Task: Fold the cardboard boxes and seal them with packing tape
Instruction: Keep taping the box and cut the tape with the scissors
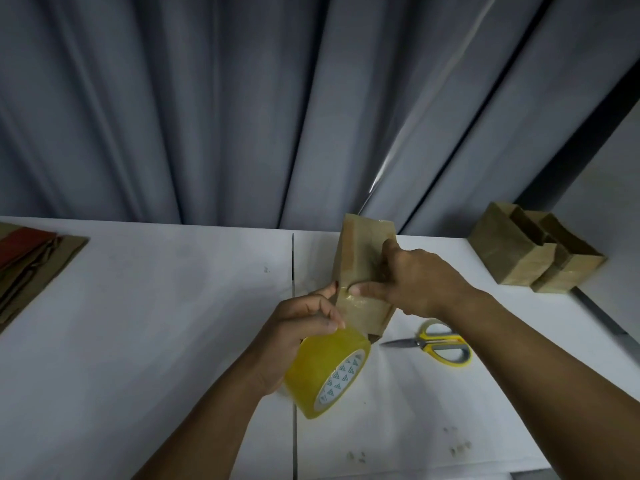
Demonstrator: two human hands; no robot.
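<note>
Gripping tape roll, left hand touches box.

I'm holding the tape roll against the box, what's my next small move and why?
Probably the left hand pulls the tape roll past the near edge of the box while the right hand pins the strip: the roll sits against the box, scissors lie untouched.

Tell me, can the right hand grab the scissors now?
Not right away, probably: the right hand grips the cardboard box. Still, the scissors lie free on the table just beneath that wrist.
</note>
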